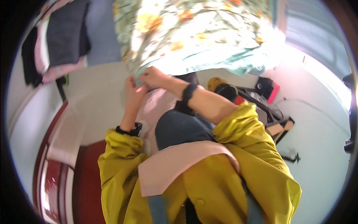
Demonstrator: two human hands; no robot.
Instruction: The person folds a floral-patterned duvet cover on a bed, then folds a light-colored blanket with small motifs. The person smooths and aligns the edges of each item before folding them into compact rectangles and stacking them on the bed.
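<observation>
A floral cloth [179, 28] with orange and yellow flowers hangs in front of me, with a pale teal underside or border along its lower edge. My left hand [135, 87] is closed at the cloth's lower left corner. Right beside it, my right hand [152, 77] pinches the same corner, its arm reaching across my front. The two hands nearly touch. Parts of the fingers and the exact fold between them are hidden.
Dark grey, pink and black clothes [67, 35] hang at the upper left. A black object with a red-pink side [266, 89] and a yellow item [216, 83] stand at the right. Dark red-edged furniture [50, 138] is at the left. Bright light glares at the upper right.
</observation>
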